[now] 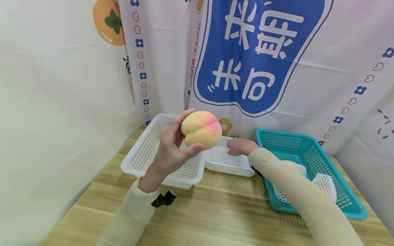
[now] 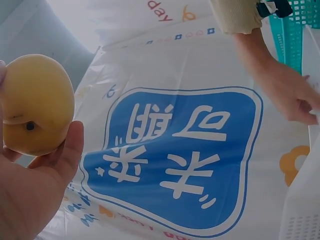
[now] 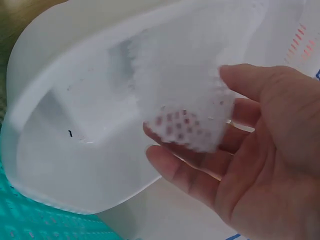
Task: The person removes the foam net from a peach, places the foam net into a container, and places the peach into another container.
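Observation:
A yellow peach with a pink blush is held up by my left hand, thumb below and fingers behind it. The left wrist view shows the dark stem pit of the peach. My right hand reaches over a shallow white tray. In the right wrist view, its thumb and fingers hold a white foam fruit net, with finger skin showing through the mesh. The net looks flat, with no fruit in it.
Left of the tray stands a white slotted basket, an orange-red bit visible behind my left hand. On the right, a teal basket holds several net-wrapped fruits, partly hidden by my right sleeve. A printed curtain hangs behind the wooden table.

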The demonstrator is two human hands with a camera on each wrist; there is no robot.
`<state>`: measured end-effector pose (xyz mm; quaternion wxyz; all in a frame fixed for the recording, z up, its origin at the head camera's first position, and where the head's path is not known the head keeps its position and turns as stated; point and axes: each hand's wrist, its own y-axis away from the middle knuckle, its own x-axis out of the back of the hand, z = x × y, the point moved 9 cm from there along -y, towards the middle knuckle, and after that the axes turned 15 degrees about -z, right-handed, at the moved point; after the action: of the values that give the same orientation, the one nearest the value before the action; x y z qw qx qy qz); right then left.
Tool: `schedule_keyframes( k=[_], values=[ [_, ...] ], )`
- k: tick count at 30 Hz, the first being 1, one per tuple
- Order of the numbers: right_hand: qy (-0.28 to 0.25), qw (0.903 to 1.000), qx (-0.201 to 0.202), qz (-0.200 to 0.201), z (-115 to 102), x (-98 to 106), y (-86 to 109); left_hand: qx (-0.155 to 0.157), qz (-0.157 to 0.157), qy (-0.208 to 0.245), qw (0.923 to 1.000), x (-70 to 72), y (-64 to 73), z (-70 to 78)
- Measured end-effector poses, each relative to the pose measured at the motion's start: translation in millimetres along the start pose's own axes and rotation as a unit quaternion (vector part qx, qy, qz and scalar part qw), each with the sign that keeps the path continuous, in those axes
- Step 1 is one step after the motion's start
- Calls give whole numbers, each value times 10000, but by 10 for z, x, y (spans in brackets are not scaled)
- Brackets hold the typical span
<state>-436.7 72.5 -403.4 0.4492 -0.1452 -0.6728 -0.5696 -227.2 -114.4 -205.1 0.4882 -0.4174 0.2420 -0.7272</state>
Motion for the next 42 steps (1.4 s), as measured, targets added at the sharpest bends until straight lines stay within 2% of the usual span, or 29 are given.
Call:
schedule_keyframes(
  k=[4,13,20,22,26,30,36,39,42],
  values=[
    [438,9990,-40,-25,-72,-22,16,285,-247,-168,9991,39,-53,-46],
    [673,9976,-87,158,-93,-42,60,639,-484,-220,9965,86,-84,-121],
    [145,9995,-274,62,-28,37,175,1074,-484,-303,9926,117,-76,-289],
    [22,9998,-152,125,-36,102,262,1268,-462,-231,9906,142,-79,-367],
    [5,9989,360,313,-94,210,463,1656,-460,190,9849,181,-60,-526],
    [-54,9952,789,572,-135,248,695,1965,-476,530,9779,210,-41,-657],
    [3,9898,1149,843,-227,203,1087,2411,-657,589,9665,279,-76,-777],
    [-94,9858,1354,986,-292,164,1248,2648,-756,520,9599,329,-110,-821],
    [-242,9812,1543,1134,-334,95,1381,2759,-809,493,9565,372,-172,-852]
  ],
)
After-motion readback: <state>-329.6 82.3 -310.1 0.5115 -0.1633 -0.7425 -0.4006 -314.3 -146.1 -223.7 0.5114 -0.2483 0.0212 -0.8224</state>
